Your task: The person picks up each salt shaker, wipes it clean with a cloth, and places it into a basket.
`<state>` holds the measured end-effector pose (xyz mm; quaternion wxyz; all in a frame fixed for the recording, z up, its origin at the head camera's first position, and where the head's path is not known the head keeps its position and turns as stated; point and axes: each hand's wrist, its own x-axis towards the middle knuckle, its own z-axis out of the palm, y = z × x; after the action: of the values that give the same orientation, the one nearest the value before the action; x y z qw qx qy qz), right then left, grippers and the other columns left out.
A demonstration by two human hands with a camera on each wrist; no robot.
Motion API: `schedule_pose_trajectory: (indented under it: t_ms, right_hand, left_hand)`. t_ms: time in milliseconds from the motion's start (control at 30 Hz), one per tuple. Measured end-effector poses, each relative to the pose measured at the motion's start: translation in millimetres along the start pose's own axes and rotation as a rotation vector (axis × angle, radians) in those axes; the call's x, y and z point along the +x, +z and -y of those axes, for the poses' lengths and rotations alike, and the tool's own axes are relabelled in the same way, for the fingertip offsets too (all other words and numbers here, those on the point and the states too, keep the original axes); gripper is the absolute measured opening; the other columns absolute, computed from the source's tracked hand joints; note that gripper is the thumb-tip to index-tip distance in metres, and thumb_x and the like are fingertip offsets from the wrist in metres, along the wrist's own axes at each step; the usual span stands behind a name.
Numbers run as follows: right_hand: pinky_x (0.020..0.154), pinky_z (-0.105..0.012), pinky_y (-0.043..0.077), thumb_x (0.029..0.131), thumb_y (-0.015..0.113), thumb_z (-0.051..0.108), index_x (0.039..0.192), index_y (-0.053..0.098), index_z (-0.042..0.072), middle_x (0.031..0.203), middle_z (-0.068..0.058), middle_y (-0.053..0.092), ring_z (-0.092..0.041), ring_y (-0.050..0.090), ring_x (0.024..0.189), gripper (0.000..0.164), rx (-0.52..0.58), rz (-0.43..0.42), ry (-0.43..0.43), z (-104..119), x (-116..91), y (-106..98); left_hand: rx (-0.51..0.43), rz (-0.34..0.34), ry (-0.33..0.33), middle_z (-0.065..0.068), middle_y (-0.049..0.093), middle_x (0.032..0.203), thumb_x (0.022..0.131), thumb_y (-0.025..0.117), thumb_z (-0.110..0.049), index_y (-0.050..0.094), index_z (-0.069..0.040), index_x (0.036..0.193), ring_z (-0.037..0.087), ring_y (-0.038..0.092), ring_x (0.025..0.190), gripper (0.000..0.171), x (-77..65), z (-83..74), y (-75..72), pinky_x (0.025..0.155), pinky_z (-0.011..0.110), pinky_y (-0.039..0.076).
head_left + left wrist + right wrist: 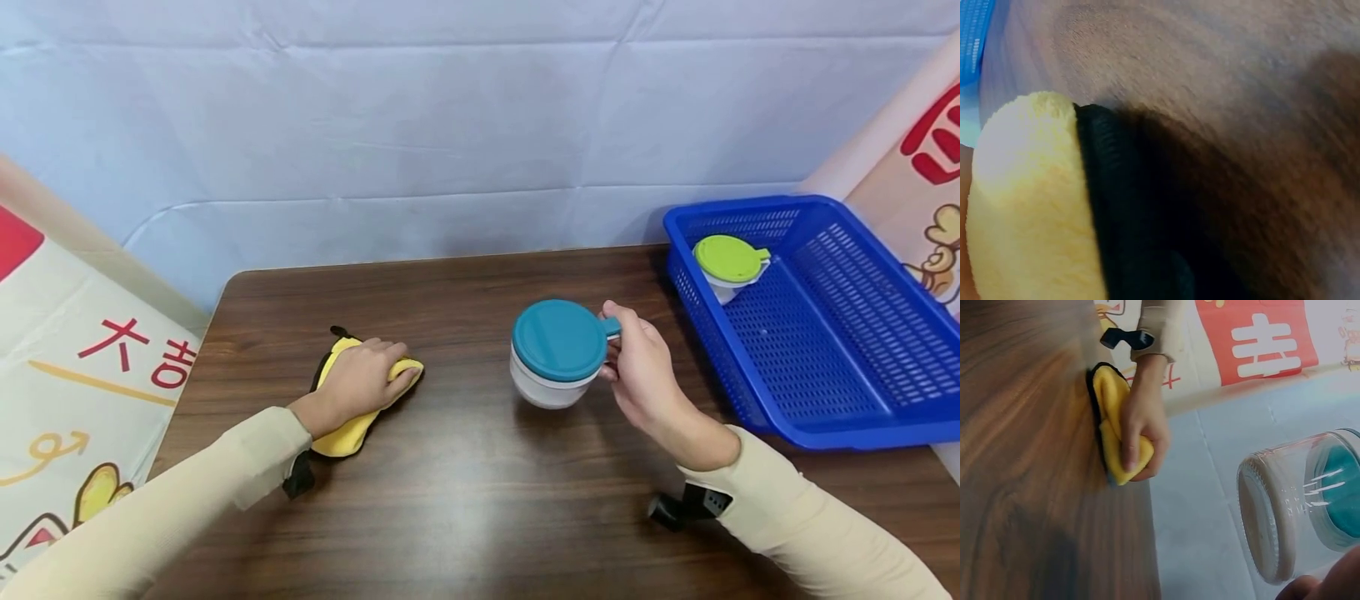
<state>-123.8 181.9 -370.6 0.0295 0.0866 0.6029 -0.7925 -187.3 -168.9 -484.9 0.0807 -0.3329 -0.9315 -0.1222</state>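
A clear jar with a teal lid [561,340] hangs upright above the table, its handle gripped by my right hand [647,367]. In the right wrist view the see-through jar [1291,512] shows its ribbed base off the tabletop, with part of the hand at the corner. Over on the left, my left hand [362,379] holds a yellow cloth [347,437] with a dark edge, bunched under the fingers on the wood. Close up in the left wrist view, the fluffy cloth [1035,206] fills the lower left beside its black border.
At the right stands a blue perforated basket [832,429]. Inside its far left corner sits a similar container with a lime-green lid [727,258]. The dark wooden table [450,500] ends at a pale cloth backdrop [450,150]. Printed sheets hang at both sides.
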Motion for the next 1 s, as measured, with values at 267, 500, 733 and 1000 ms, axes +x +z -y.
schedule_pose_trajectory:
  t_ms: [267, 500, 733, 1000]
  right_hand:
    - [0.053, -0.025, 0.017, 0.110, 0.038, 0.026, 0.061, 0.045, 0.017, 0.053, 0.007, 0.042, -0.006, 0.033, 0.050, 0.051, 0.014, 0.057, 0.026, 18.0, 2.8, -5.8]
    - [0.057, -0.030, 0.011, 0.110, 0.040, 0.029, 0.064, 0.045, 0.017, 0.054, 0.008, 0.041, -0.010, 0.024, 0.053, 0.048, 0.040, 0.102, 0.022, 35.2, 7.4, -14.3]
    - [0.056, -0.029, 0.009, 0.109, 0.046, 0.028, 0.075, 0.049, 0.015, 0.055, 0.006, 0.044, -0.014, 0.017, 0.058, 0.036, 0.101, 0.130, 0.026, 57.5, 16.2, -20.2]
    - [0.056, -0.029, 0.007, 0.109, 0.046, 0.027, 0.073, 0.049, 0.015, 0.053, 0.005, 0.046, -0.016, 0.013, 0.058, 0.038, 0.121, 0.178, 0.040, 78.3, 26.7, -31.2]
  left_hand:
    - [0.006, -0.012, -0.014, 0.002, 0.072, 0.089, 0.099, 0.066, -0.036, 0.071, -0.013, 0.100, 0.021, 0.063, 0.077, 0.024, -0.2, -0.7, 7.1, 0.059, 0.035, 0.049]
    - [0.037, -0.017, -0.023, 0.001, 0.073, 0.090, 0.099, 0.065, -0.039, 0.071, -0.014, 0.100, 0.020, 0.063, 0.077, 0.025, -0.8, -1.1, 8.8, 0.058, 0.035, 0.050]
    - [0.049, -0.017, -0.028, 0.000, 0.072, 0.089, 0.099, 0.063, -0.039, 0.070, -0.015, 0.100, 0.020, 0.061, 0.075, 0.025, -2.5, -1.2, 10.9, 0.057, 0.034, 0.049]
    - [0.041, -0.016, -0.024, 0.000, 0.072, 0.090, 0.100, 0.061, -0.039, 0.070, -0.015, 0.099, 0.019, 0.060, 0.074, 0.026, -3.8, -1.7, 10.4, 0.058, 0.034, 0.048]
